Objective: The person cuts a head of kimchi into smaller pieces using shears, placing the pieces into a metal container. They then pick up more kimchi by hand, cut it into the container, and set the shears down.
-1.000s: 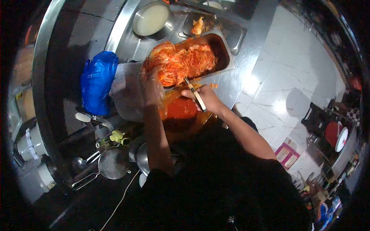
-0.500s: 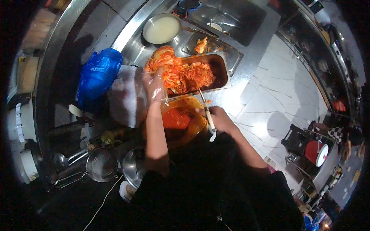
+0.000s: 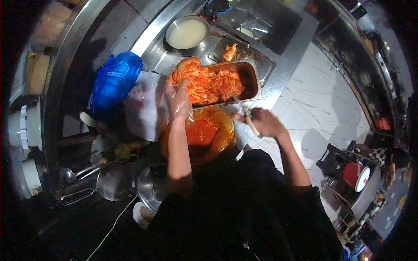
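My left hand [image 3: 177,98], in a clear plastic glove, grips a big piece of red kimchi [image 3: 191,76] at the left end of a steel tray [image 3: 252,80] full of kimchi. My right hand [image 3: 261,122] holds a knife [image 3: 249,119] by its pale handle, just right of the tray's near edge; the blade is blurred. Below the tray stands a bowl of red sauce [image 3: 204,132], between my two arms.
A blue plastic bag [image 3: 114,82] and a clear bag [image 3: 146,106] lie left of the tray. A steel bowl of pale liquid [image 3: 187,32] and a smaller tray [image 3: 244,52] sit behind. Strainers and ladles [image 3: 104,180] lie at lower left. White tiled floor is on the right.
My right hand with the knife has moved up and to the right, away from the sauce bowl. My left hand stays on the kimchi.
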Demonstrator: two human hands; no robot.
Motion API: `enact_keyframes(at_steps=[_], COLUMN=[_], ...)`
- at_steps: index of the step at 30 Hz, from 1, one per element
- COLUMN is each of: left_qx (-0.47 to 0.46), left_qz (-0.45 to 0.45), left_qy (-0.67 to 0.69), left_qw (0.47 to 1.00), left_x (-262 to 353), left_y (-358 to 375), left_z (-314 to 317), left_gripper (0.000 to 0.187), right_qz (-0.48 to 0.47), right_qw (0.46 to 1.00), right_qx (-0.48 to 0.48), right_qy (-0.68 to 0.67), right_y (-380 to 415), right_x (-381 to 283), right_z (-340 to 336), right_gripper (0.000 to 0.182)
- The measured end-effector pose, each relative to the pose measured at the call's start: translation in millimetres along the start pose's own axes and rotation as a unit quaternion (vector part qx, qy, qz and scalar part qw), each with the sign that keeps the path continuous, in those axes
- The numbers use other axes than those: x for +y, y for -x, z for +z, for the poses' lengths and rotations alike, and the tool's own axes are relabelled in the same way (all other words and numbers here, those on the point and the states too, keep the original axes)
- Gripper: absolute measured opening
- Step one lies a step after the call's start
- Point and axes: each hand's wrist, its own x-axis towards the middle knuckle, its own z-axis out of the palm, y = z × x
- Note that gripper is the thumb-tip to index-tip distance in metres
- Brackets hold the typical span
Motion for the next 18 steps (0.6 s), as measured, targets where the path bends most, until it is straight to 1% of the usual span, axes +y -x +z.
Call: enact_keyframes(at_steps=[1,3,4,7,8,9,11,14,16,17,18], left_qx=[-0.006,-0.031,-0.043,-0.054,-0.053,-0.053,-0.063,-0.092,-0.114,-0.115,-0.116], left_qz=[0.000,0.027,0.040,0.039,0.041,0.043,0.047,0.054,0.061,0.075,0.089], left_qy=[0.010,-0.017,-0.031,-0.032,-0.042,-0.051,-0.057,-0.044,-0.029,-0.076,-0.121], left_qw=[1.000,0.999,0.998,0.997,0.997,0.996,0.995,0.993,0.991,0.988,0.982], left_x=[-1,-2,-2,0,2,3,2,-4,-12,-15,-15], left_y=[1,3,5,18,21,24,28,29,24,22,20], left_z=[0,0,0,4,6,7,8,4,-1,-5,-6], left_gripper=[0.043,0.046,0.048,0.056,0.056,0.055,0.056,0.058,0.058,0.058,0.058], right_qz=[-0.050,-0.063,-0.049,-0.053,-0.039,-0.056,-0.045,-0.041,-0.024,-0.015,-0.008], right_qw=[0.986,0.952,0.931,0.875,0.872,0.880,0.865,0.849,0.850,0.850,0.840], right_qx=[-0.085,-0.177,-0.235,-0.279,-0.301,-0.292,-0.302,-0.245,-0.224,-0.213,-0.225], right_qy=[-0.135,-0.240,-0.276,-0.392,-0.384,-0.371,-0.399,-0.467,-0.476,-0.481,-0.494], right_y=[4,7,6,-28,-36,-37,-38,-34,-30,-28,-26], right_x=[-4,-21,-28,-19,-16,-20,-22,-32,-42,-46,-47], right_z=[10,28,30,61,63,58,54,64,71,73,72], right_gripper=[0.090,0.087,0.082,0.081,0.079,0.098,0.095,0.085,0.078,0.075,0.071])
